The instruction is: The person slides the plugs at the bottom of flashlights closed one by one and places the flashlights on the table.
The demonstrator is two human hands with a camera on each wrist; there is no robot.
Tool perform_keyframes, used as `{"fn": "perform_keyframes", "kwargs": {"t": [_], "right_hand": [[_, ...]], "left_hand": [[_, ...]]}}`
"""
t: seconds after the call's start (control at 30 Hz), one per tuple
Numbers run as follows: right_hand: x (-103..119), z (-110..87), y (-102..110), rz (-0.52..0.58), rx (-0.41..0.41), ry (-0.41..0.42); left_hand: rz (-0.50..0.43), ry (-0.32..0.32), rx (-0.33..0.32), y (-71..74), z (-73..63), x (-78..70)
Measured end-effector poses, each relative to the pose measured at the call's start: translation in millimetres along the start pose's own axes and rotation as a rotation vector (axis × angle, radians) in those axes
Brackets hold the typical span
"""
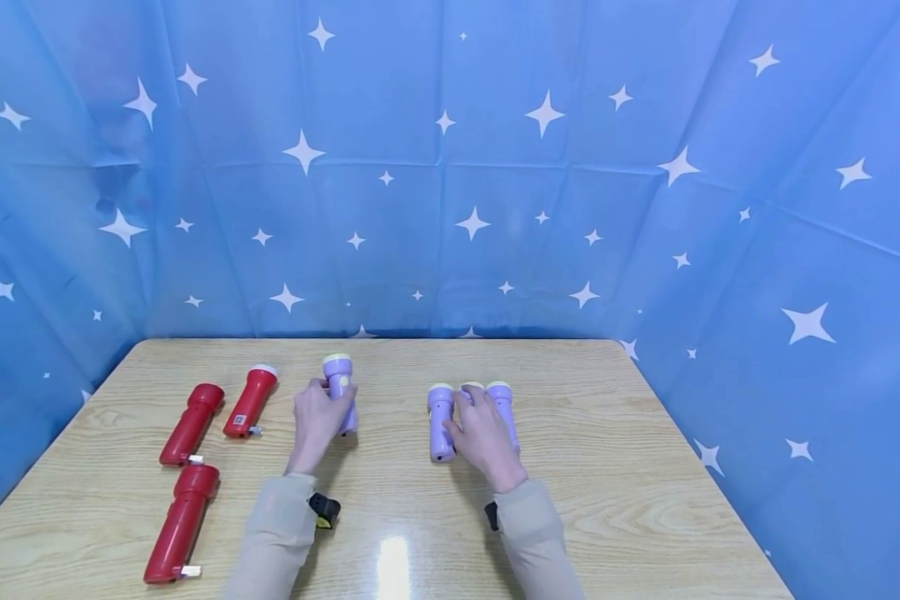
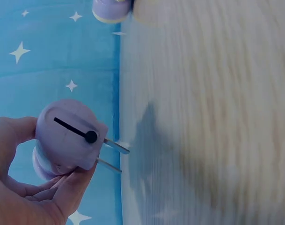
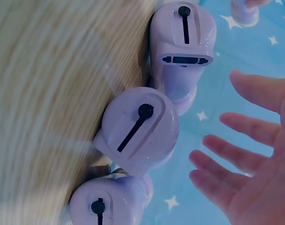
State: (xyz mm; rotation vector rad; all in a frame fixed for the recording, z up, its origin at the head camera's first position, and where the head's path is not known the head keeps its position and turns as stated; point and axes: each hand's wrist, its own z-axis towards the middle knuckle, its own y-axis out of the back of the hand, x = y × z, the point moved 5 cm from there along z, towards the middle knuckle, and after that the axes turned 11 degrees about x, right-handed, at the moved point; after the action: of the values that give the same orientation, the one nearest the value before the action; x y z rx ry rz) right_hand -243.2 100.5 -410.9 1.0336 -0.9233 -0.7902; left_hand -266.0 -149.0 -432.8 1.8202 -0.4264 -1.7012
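My left hand [image 1: 321, 417] grips a purple flashlight [image 1: 341, 383] round its body, its pale-rimmed head pointing away from me. In the left wrist view two metal plug prongs stick out from the side of this flashlight [image 2: 69, 136], close to the table, beside a black slider slot. My right hand [image 1: 483, 429] is spread over a row of three purple flashlights. The left one [image 1: 441, 417] and right one [image 1: 502, 400] flank the middle one, mostly hidden under the hand. The right wrist view shows the middle flashlight's end [image 3: 140, 129] apart from my straight fingers [image 3: 245, 159].
Three red flashlights lie at the left of the wooden table [image 1: 645, 500]: one at the back [image 1: 251, 402], one beside it [image 1: 192, 425], and one nearer me [image 1: 183, 523]. Each has a pale plug part sticking out. A blue star-patterned curtain [image 1: 390, 200] stands behind the table.
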Motion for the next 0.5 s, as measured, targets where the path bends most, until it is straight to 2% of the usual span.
{"fn": "perform_keyframes", "kwargs": {"t": [0.37, 0.5], "right_hand": [[10, 3.1, -1, 0.011, 0.026, 0.047], [15, 3.5, -2, -0.003, 0.004, 0.095]], "left_hand": [[-0.13, 0.047, 0.007, -7.8, -6.8, -9.2], [-0.16, 0.047, 0.007, -9.9, -7.5, -12.7]]}}
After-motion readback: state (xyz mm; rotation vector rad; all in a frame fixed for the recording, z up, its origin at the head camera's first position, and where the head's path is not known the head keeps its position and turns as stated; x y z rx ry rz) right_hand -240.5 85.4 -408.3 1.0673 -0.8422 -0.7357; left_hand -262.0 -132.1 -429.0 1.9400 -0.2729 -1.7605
